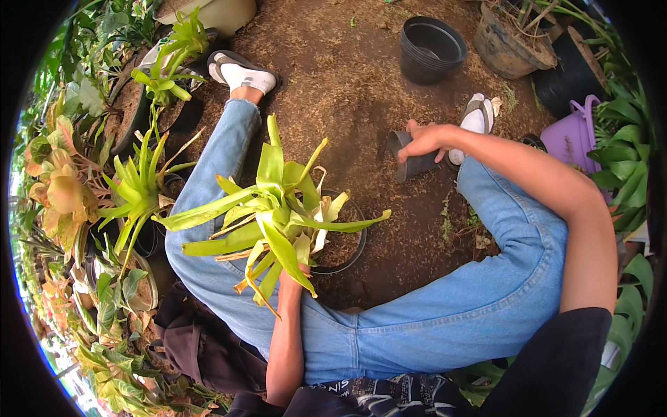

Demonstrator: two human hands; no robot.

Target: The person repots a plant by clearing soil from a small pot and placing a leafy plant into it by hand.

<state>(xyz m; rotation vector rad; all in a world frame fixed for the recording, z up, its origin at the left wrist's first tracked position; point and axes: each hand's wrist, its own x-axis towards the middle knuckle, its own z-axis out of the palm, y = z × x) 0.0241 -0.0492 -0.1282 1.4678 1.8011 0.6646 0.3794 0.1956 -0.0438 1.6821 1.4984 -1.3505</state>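
A bromeliad with long yellow-green leaves and some dry, browned ones (276,203) rises over my left thigh. My left hand (296,271) is under it, gripping its base, with the fingers mostly hidden by leaves. Behind the plant, a round black pot (344,260) filled with brown growing medium sits on the ground between my legs. My right hand (424,143) reaches out near my right foot and grips a small dark plastic pot (411,161) that lies on its side, its rim towards the left.
Nested black pots (433,49) stand on the soil ahead. At the right are a weathered planter (513,47) and a purple bucket (570,135). Potted bromeliads (138,187) and leafy plants crowd the left side. A dark cloth (203,344) lies beside my left hip.
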